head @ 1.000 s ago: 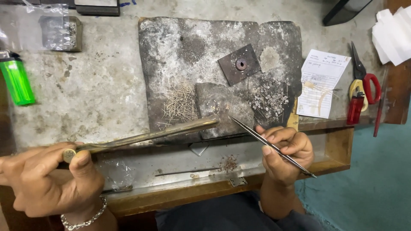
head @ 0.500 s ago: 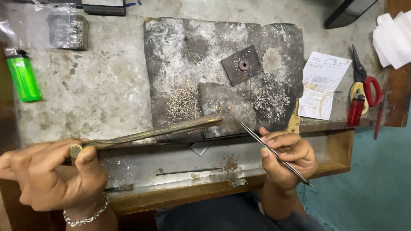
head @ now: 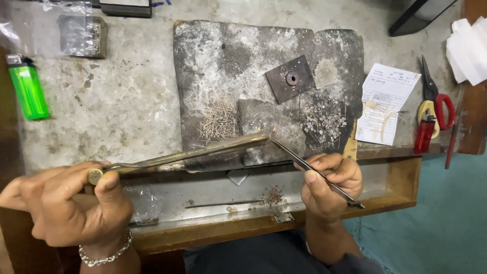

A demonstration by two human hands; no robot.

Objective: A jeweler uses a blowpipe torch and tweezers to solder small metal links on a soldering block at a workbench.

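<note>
Head view of a worn grey tabletop (head: 127, 106). The left hand (head: 71, 208) is holding a long brass-coloured tube (head: 187, 153), its grip closed around the near end with the thumb pressing on the round end cap; the tube is slanting up and to the right, its tip lying over the dark charred slab (head: 269, 66). The right hand (head: 329, 185) is pinching slim dark tweezers (head: 314, 170) in a closed grip, their point meeting the tube's tip just above a small grey block (head: 269, 129). A pile of fine wire pins (head: 218, 122) is lying on the slab left of the block; tiny pale pieces (head: 324, 122) are lying to its right. A green lighter (head: 28, 91) is resting at far left, red-handled scissors (head: 436, 106) at far right beside a paper slip (head: 385, 101).
</note>
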